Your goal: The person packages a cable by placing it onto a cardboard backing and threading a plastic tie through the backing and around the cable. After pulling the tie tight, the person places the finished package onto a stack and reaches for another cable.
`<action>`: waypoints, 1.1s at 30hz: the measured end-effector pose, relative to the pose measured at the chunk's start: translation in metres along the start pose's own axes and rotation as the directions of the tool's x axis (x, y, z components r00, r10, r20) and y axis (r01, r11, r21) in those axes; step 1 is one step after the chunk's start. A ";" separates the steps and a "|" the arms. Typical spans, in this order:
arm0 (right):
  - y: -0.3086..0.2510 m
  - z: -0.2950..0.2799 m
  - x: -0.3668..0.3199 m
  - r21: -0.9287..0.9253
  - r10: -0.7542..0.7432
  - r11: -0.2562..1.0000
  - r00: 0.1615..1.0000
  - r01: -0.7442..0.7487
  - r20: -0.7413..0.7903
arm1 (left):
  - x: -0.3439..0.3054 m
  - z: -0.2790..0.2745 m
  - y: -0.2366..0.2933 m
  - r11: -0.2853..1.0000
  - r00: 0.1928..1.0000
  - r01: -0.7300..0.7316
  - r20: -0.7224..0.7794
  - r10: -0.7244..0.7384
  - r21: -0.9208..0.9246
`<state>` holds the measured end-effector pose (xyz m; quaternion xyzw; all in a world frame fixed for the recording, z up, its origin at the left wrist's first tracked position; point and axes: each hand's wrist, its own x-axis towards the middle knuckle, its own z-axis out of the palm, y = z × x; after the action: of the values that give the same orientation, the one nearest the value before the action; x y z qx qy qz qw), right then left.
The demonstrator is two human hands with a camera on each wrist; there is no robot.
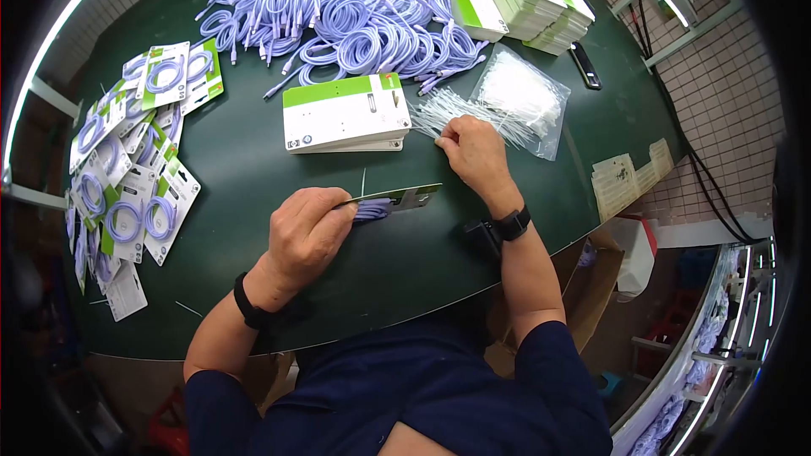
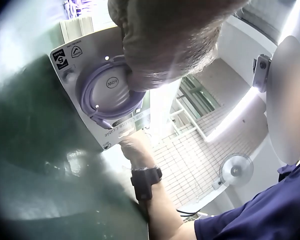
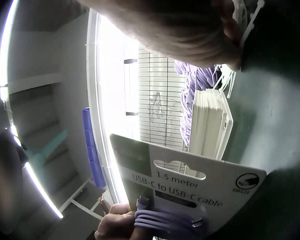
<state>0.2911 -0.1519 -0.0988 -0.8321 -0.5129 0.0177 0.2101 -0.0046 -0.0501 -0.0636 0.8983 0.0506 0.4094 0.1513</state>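
Observation:
My left hand (image 1: 306, 232) grips a printed USB-C cable card (image 1: 414, 198) by one end, edge-on above the table. A coiled lilac cable (image 1: 370, 210) lies against the card's near side, also visible in the left wrist view as a loop (image 2: 86, 95). One thin white tie (image 1: 364, 181) sticks up from the card near the left fingers. At the left edge of a loose heap of white cable ties (image 1: 460, 111), my right hand (image 1: 478, 157) has its thumb and forefinger together. In the right wrist view a cable tie (image 3: 251, 22) runs to those fingertips.
Blank cards (image 1: 342, 122) lie stacked ahead of the left hand, with more card stacks (image 1: 541, 0) at the back right. Lilac cables (image 1: 363, 8) pile up behind. Finished cards (image 1: 127, 219) heap at the left. A bag of ties (image 1: 528, 93) and black phone-like object (image 1: 585, 66) lie right.

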 end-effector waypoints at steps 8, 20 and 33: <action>0.006 -0.008 0.001 0.252 0.012 0.967 0.989 0.027 -0.149 | 0.004 0.001 -0.002 1.000 1.000 0.009 0.016 -0.009 0.007; 0.003 -0.035 0.005 0.962 0.097 0.143 0.971 -0.231 0.219 | 0.017 0.009 0.008 0.996 0.996 -0.069 0.048 0.072 -0.059; -0.062 -0.055 -0.006 0.960 -0.136 0.076 0.951 -0.270 0.278 | 0.005 0.012 0.002 0.991 0.993 -0.112 0.023 0.114 -0.080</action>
<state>0.2488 -0.1517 -0.0266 -0.4761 -0.3490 0.4948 0.6377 0.0080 -0.0536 -0.0673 0.8988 -0.0185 0.4063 0.1636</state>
